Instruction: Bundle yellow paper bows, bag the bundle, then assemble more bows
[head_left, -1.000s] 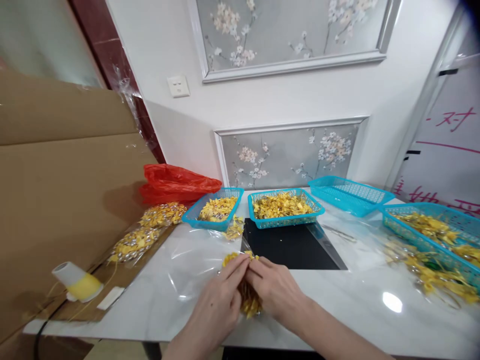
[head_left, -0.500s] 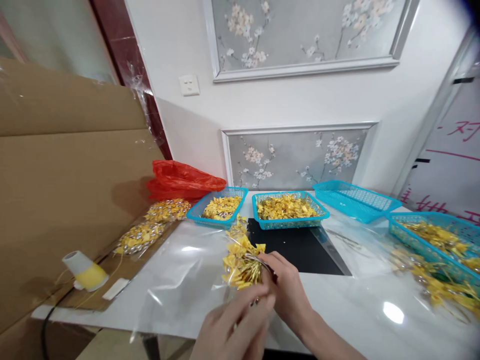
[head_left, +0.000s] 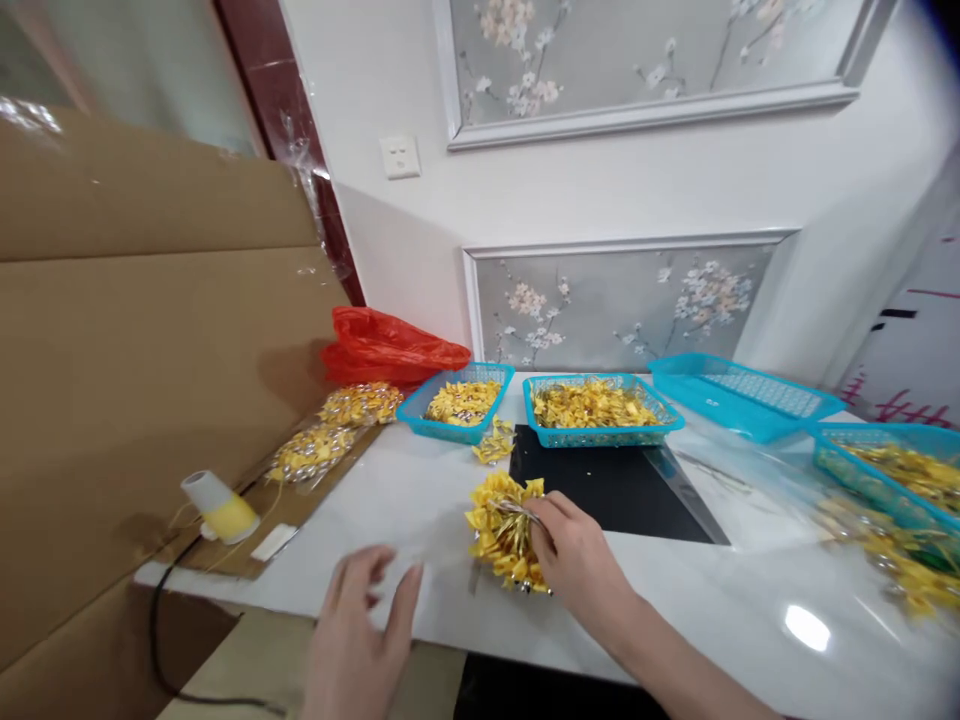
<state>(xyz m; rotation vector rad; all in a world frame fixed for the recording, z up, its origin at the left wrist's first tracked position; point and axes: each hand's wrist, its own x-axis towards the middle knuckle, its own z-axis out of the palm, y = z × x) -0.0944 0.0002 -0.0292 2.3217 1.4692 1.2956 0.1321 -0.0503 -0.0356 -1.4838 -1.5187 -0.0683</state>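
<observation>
My right hand (head_left: 574, 545) is closed around the gathered gold and silvery stems of a bunch of yellow ribbon bows (head_left: 495, 540). The bows fan out in a ring to the left of the fingers, low over the white table; small shiny beads show at its lower edge. My left hand (head_left: 367, 625) is apart from the bunch, at the table's front edge, with thumb and fingers spread and nothing in it. A small loose cluster of yellow bows (head_left: 495, 443) lies just beyond the bunch.
Blue baskets of yellow bows (head_left: 604, 437) stand along the wall, with an empty blue basket (head_left: 742, 400) at right. A black mat (head_left: 615, 490) lies mid-table. At left are bagged bows (head_left: 311, 455), a red plastic bag (head_left: 390, 345), a thread cone (head_left: 225, 508) and a cardboard sheet (head_left: 150, 350).
My left hand has moved away from the bunch, down and left, and opened. Clear plastic around the bunch and on the table's left no longer shows. My right hand still grips the stems.
</observation>
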